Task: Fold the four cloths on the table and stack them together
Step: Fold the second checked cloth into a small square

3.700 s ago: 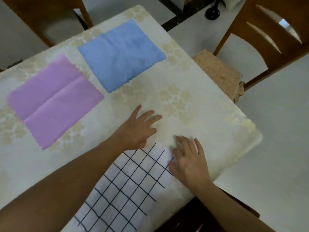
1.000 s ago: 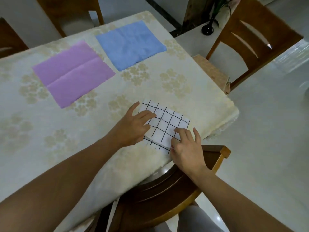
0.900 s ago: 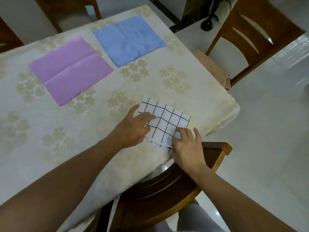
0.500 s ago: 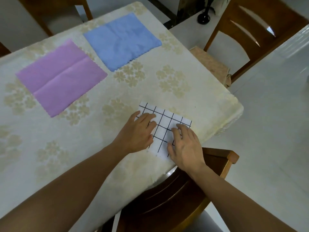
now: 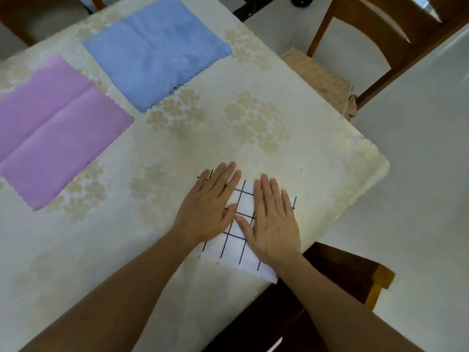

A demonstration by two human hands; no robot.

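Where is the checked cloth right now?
In the head view, the checked cloth lies at the table's near edge, right of centre, pressed flat under the left hand and right hand.

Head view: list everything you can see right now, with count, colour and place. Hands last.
Checked cloth: one, white with black grid, folded, near table edge under both hands.
Purple cloth: one, purple, flat with a centre crease, far left of table.
Blue cloth: one, blue, flat, far side of table, right of the purple one, apart from it.
Tablecloth: one, cream with pale floral print, covering the table.
Chairs: three seen in part, brown wood; one near, one far right with a tan seat cushion, one at the top left.
Dark object: one, black, on floor at top edge, cut off.
Left hand: flat, pressing the checked cloth's left part.
Right hand: flat, pressing its right part.
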